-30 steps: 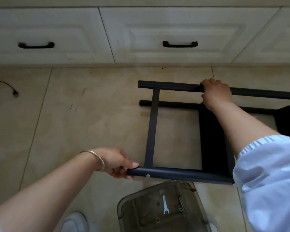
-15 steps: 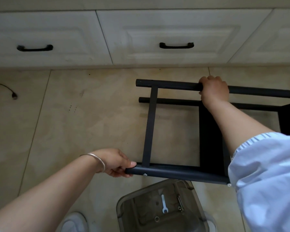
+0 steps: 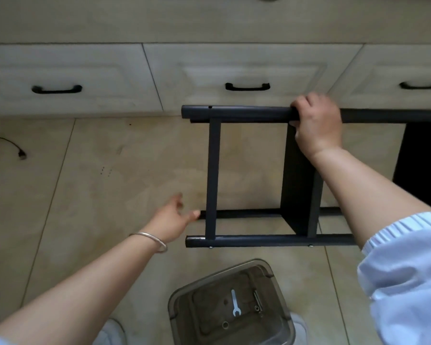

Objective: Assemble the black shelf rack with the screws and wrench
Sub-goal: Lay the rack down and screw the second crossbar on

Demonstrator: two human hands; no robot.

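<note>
Head view: right hand (image 3: pixel 317 125) grips rack (image 3: pixel 213 175), left hand (image 3: pixel 176 215) loose (bin (image 3: pixel 182 298) holds wrench (image 3: pixel 235 303), screws (image 3: pixel 257 300)).

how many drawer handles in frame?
3: left handle, middle handle above the rack, and right handle at the frame's right edge. More may lie out of view.

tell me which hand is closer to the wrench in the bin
Left. The left hand hangs open by the rack's lower tube end, up and left of the wrench in the clear bin. The right hand holds its grip on the far top tube.
</note>
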